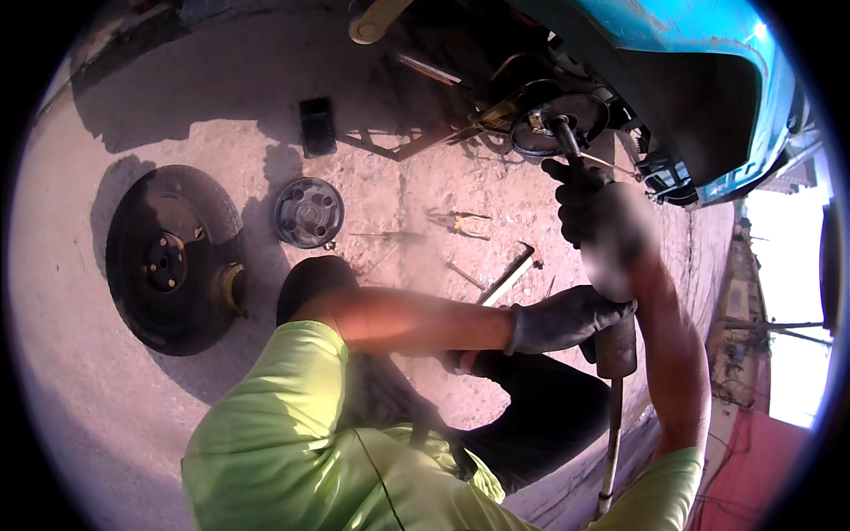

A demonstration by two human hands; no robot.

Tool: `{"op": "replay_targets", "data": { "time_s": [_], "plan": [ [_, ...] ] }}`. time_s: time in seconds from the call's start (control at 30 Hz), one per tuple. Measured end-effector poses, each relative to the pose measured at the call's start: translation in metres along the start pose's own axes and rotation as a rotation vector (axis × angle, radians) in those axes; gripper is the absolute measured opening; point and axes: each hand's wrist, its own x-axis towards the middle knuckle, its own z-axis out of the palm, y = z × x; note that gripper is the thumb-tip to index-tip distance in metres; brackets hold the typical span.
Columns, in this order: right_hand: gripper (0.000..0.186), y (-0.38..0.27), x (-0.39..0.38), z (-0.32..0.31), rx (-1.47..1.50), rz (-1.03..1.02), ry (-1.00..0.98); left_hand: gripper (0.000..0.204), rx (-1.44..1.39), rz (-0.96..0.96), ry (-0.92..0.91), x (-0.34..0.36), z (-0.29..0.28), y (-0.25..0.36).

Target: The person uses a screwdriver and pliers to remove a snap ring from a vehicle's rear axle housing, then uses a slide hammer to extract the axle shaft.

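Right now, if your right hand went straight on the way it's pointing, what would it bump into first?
Probably the round dark wheel part, near the end of the metal rod that the right hand grips. One picture makes the depth hard to judge.

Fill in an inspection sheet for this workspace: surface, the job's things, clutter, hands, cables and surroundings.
Surface: rough, pinkish ground, part sunlit, part shaded.
Job's things: a metal shaft at the round hub; a thick cylinder on a rod. Whether shaft and rod join is hidden.
Clutter: wheel lying flat, round metal part, yellow-handled pliers, hammer, dark flat object.
Hands: both in dark gloves; right hand grips the shaft, left hand the cylinder.
Cables: cannot tell; details near the reddish wall are too small.
Surroundings: blue vehicle at upper right, reddish wall at lower right.
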Motion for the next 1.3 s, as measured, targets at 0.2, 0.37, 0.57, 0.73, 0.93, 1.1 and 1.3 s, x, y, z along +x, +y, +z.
{"op": "replay_targets", "data": {
  "time_s": [0.2, 0.37, 0.57, 0.73, 0.93, 1.1, 1.3],
  "plan": [
    [0.036, -0.004, -0.008, 0.013, -1.640, -0.466, 0.323, 0.054, -0.015, -0.036, -0.059, 0.000, -0.002, 0.006],
    [0.026, -0.002, -0.007, 0.075, -1.194, -0.056, 0.763, 0.059, -0.038, -0.027, -0.088, -0.001, -0.003, 0.007],
    [0.035, -0.011, 0.010, -0.023, 0.174, 0.151, -0.322, 0.051, -0.029, 0.043, -0.032, 0.003, -0.002, 0.008],
    [0.045, -0.015, -0.006, 0.020, -0.512, 0.031, 0.478, 0.051, -0.033, 0.068, -0.074, 0.007, -0.007, 0.001],
    [0.023, 0.002, -0.004, 0.062, -1.368, -0.103, 0.736, 0.055, -0.026, 0.000, -0.070, 0.004, -0.005, 0.008],
    [0.017, -0.006, -0.005, 0.047, -0.915, -0.001, 0.642, 0.056, 0.051, -0.050, -0.085, 0.004, -0.014, 0.017],
    [0.028, -0.010, -0.013, 0.001, -0.235, 0.031, 0.141, 0.059, 0.054, -0.021, -0.057, 0.006, -0.023, 0.010]
  ]
}}
